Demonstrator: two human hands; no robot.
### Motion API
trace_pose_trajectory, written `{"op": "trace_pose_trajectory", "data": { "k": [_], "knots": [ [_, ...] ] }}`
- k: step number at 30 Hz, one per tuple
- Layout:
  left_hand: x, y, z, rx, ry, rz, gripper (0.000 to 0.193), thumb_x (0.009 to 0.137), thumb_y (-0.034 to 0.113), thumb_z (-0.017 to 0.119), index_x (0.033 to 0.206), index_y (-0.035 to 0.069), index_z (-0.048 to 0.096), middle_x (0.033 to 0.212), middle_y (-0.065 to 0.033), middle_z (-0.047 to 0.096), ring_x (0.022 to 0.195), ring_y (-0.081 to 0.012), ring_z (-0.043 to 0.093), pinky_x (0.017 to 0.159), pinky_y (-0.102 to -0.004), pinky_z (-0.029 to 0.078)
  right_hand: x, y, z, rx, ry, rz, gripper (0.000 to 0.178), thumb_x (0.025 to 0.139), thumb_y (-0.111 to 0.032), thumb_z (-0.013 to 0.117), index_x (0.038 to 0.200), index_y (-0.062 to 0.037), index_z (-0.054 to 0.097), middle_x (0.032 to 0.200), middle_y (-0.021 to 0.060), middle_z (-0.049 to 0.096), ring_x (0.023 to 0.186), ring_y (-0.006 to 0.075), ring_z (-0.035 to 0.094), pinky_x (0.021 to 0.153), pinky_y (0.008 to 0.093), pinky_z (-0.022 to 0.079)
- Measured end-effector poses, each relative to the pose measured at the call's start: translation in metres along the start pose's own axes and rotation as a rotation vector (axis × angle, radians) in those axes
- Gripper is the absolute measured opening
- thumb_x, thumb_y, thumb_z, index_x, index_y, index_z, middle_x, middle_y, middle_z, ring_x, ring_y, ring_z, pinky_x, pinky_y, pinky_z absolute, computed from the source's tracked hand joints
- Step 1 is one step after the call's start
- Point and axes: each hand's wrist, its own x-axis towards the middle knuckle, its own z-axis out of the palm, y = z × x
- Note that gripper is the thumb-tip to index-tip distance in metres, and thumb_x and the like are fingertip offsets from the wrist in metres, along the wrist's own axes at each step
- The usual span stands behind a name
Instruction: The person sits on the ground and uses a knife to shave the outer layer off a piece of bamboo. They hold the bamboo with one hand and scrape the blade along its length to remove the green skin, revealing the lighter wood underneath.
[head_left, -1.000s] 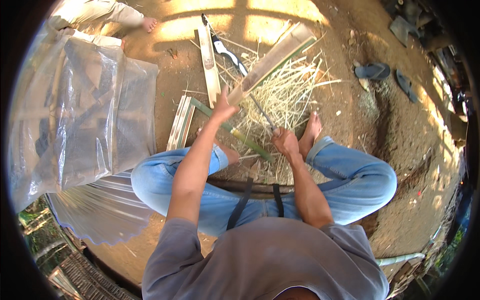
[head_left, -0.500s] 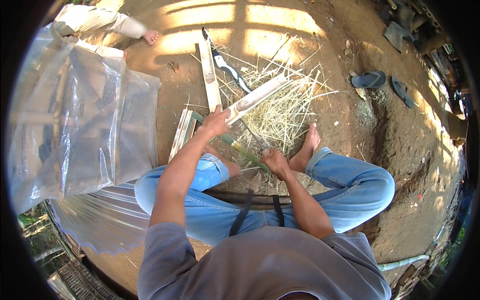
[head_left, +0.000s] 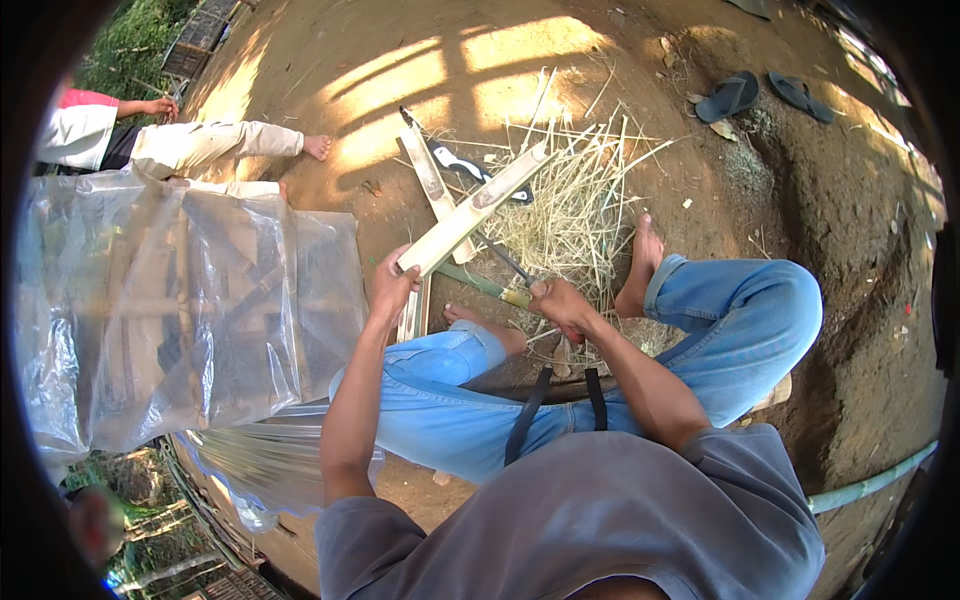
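My left hand (head_left: 393, 283) grips the near end of a split bamboo piece (head_left: 480, 207), which slants up and away to the right. My right hand (head_left: 562, 308) is closed round the handle of a knife (head_left: 508, 260); its dark blade reaches toward the underside of the bamboo piece, and I cannot tell whether they touch. Below the blade runs a green bamboo pole (head_left: 477, 283). A second split bamboo length (head_left: 428, 180) lies on the ground behind the held piece. Several bamboo strips (head_left: 412, 312) rest beside my left hand, partly hidden by it.
Pale shavings (head_left: 575, 215) are heaped beyond my hands. A curved black-and-white object (head_left: 457, 162) lies by the bamboo. Clear plastic sheeting (head_left: 240, 310) covers a frame at left, with another person's leg (head_left: 225, 142) behind it. Flip-flops (head_left: 730, 97) lie at far right.
My left hand has shifted to the end of the bamboo piece, which is now turned steeper and drawn nearer. The view has swung left, bringing more of the other person in.
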Motion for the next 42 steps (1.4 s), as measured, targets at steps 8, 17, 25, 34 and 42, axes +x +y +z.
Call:
{"op": "trace_pose_trajectory", "data": {
  "k": [8,17,25,34,42],
  "knots": [
    [-0.033,0.098,-0.023,-0.357,0.163,0.084,0.03,0.102,0.013,0.049,0.124,-0.005,0.057,0.092,-0.016,0.069,0.069,-0.0152,0.065,0.06,-0.0267,0.056,-0.034,-0.036,-0.008,-0.217,0.079,-0.168,0.029,0.077,-0.025,0.068,0.086,0.0017,0.069,0.071,0.021,0.067,0.066,0.0303,0.067,0.064,0.0421,0.052],
    [-0.043,0.081,-0.076,-0.543,0.256,-0.084,0.036,0.103,0.035,0.053,0.114,0.001,0.06,0.084,-0.0117,0.064,0.068,-0.0155,0.063,0.057,-0.0254,0.055,-0.026,-0.021,-0.016,-0.488,0.108,-0.146,0.032,0.078,-0.029,0.067,0.085,0.002,0.07,0.078,0.0252,0.068,0.075,0.0361,0.068,0.073,0.0453,0.052],
    [-0.024,0.045,-0.08,-0.073,0.441,0.088,0.036,0.101,0.027,0.059,0.122,-0.002,0.062,0.119,-0.0115,0.051,0.099,-0.0195,0.062,0.081,-0.0325,0.06,-0.031,-0.026,-0.018,-0.624,-0.003,-0.123,0.037,0.076,-0.025,0.065,0.093,0.0074,0.069,0.087,0.0317,0.067,0.087,0.0424,0.068,0.081,0.0469,0.053],
    [-0.051,0.097,-0.096,0.035,0.365,0.365,0.034,0.1,0.021,0.06,0.123,-0.004,0.06,0.141,-0.0122,0.042,0.116,-0.0234,0.057,0.092,-0.0354,0.059,-0.086,-0.035,-0.042,-0.251,-0.045,-0.23,0.031,0.081,-0.026,0.074,0.089,0.0008,0.062,0.07,0.0081,0.058,0.065,0.0151,0.053,0.061,0.0336,0.044],
    [-0.071,0.082,-0.06,0.249,0.444,0.394,0.036,0.098,0.02,0.063,0.123,-0.005,0.058,0.149,-0.0144,0.039,0.119,-0.0254,0.056,0.086,-0.0342,0.058,-0.082,-0.065,0.031,-0.144,0.053,-0.367,0.025,0.084,-0.023,0.072,0.092,-0.0027,0.06,0.067,0.0086,0.058,0.061,0.0165,0.056,0.06,0.037,0.048]
  ]
}}
